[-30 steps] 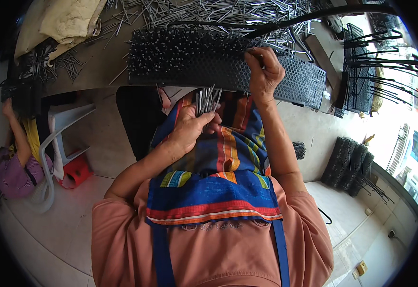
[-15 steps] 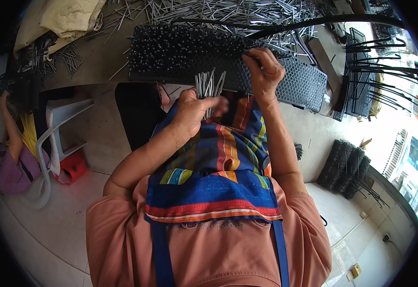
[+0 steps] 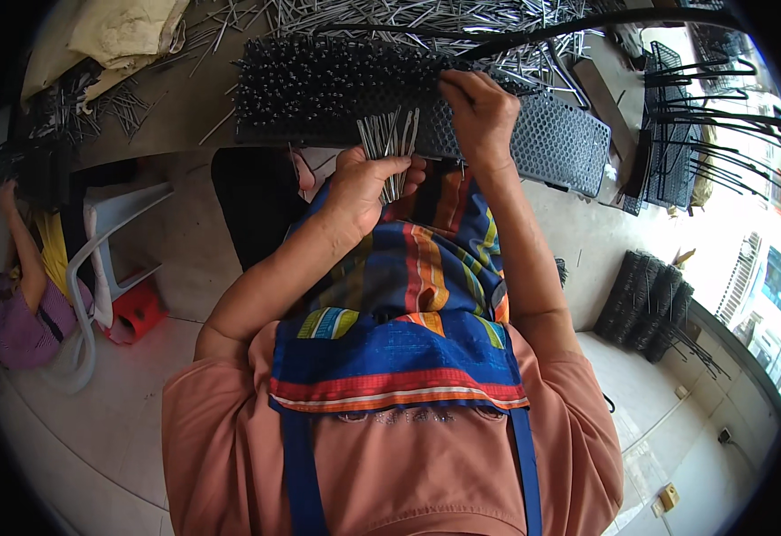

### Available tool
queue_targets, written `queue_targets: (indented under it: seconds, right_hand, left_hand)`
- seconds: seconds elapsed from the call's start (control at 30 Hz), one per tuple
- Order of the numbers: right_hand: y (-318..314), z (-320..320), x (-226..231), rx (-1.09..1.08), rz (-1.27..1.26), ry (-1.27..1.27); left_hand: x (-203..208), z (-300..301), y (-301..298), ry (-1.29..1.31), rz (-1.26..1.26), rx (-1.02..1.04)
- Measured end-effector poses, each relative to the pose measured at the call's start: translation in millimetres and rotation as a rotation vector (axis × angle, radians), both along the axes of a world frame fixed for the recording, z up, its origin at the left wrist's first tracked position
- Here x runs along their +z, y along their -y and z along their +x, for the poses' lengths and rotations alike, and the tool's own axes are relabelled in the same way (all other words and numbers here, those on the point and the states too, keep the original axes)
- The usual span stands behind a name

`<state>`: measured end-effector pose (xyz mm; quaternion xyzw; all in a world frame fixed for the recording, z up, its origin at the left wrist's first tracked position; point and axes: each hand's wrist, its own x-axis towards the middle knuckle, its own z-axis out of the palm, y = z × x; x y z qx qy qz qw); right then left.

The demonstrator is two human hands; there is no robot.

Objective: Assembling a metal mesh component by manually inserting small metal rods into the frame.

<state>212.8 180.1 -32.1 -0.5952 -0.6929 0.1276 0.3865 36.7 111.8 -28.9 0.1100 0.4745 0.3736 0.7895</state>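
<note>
My left hand (image 3: 360, 188) is wrapped round a fanned bunch of thin silvery metal rods (image 3: 385, 136), their upper ends spreading toward the bench. Just beyond it lies a long dark rack (image 3: 558, 147) full of round holes. Many rods with shiny tips (image 3: 314, 94) stand packed in the rack's left and far part, while its right part shows bare holes. Over the rack, at the border of the packed rods, my right hand (image 3: 484, 116) is closed with thumb and fingers pinched together. Whatever is between those fingertips is hidden.
Loose rods (image 3: 390, 20) lie heaped behind the rack, with a black cable (image 3: 587, 36) across them. A cream sack (image 3: 127, 27) sits far left. Black wire racks (image 3: 667, 161) stand at right, dark bundles (image 3: 641, 304) on the floor. Another person (image 3: 29, 308) sits left beside a chair (image 3: 96, 259).
My right hand has moved slightly away from me and left over the rack, its fingers more curled. My left hand and its rods have shifted slightly; the rods fan out more.
</note>
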Motion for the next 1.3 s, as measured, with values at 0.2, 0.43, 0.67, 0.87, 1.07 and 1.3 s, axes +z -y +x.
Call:
queue_targets:
  seconds: [0.2, 0.43, 0.67, 0.87, 1.07, 1.3]
  right_hand:
    - [28.1, 3.2, 7.9, -0.046, -0.003, -0.137]
    - [42.5, 5.9, 18.2, -0.032, -0.854, -0.893]
    - [13.4, 16.4, 3.0, -0.059, 0.103, -0.625]
    - [13.9, 18.6, 3.9, -0.027, 0.058, -0.433]
    - [11.8, 19.1, -2.4, -0.003, 0.042, -0.273]
    - [16.2, 16.2, 0.5, -0.089, 0.11, -0.233]
  left_hand:
    - [4.1, 4.1, 0.3, 0.095, 0.021, 0.01]
    - [10.2, 11.4, 1.3, 0.048, 0.033, -0.003]
    - [-0.6, 6.7, 2.7, -0.022, -0.101, -0.059]
    - [-6.8, 1.3, 2.0, 0.002, -0.082, -0.098]
    - [-6.1, 5.0, 1.2, -0.007, -0.062, -0.079]
    - [-5.8, 2.6, 1.5, 0.017, -0.013, -0.011]
